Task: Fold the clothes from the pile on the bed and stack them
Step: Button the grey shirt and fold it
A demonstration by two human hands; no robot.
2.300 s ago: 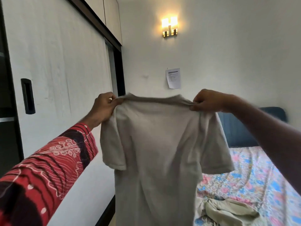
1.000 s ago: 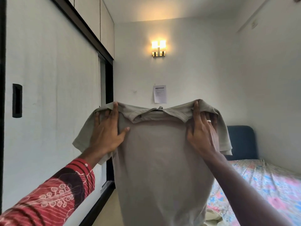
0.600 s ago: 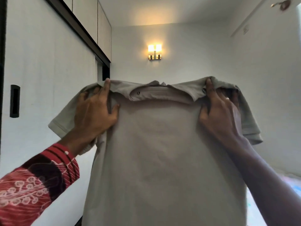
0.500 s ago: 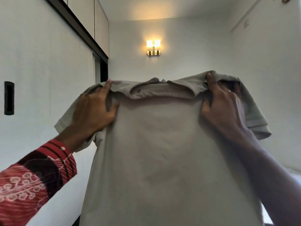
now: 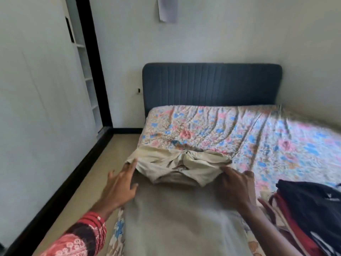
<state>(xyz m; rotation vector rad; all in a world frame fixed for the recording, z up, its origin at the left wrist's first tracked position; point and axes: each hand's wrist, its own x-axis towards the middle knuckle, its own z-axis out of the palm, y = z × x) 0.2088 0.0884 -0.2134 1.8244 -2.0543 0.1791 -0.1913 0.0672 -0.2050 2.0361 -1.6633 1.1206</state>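
Observation:
A beige polo shirt [image 5: 177, 215] lies flat on the floral bed [image 5: 249, 133], running toward me, with its collar and sleeves bunched at the far end. My left hand [image 5: 120, 187] hovers open at the shirt's left shoulder, fingers spread, fingertips touching the fabric edge. My right hand [image 5: 235, 183] pinches the folded right sleeve near the collar. A pile of dark clothes [image 5: 311, 209], black over red, sits on the bed at my right.
A blue padded headboard [image 5: 212, 84] stands against the far wall. White wardrobe doors [image 5: 36, 108] line the left side, with a narrow strip of tan floor [image 5: 103, 163] between them and the bed. A paper [image 5: 167, 8] hangs on the wall.
The shirt was held up in the air by both shoulders; now it lies flat on the bed. My view has dropped from the wall to the bed, and my left hand has let go.

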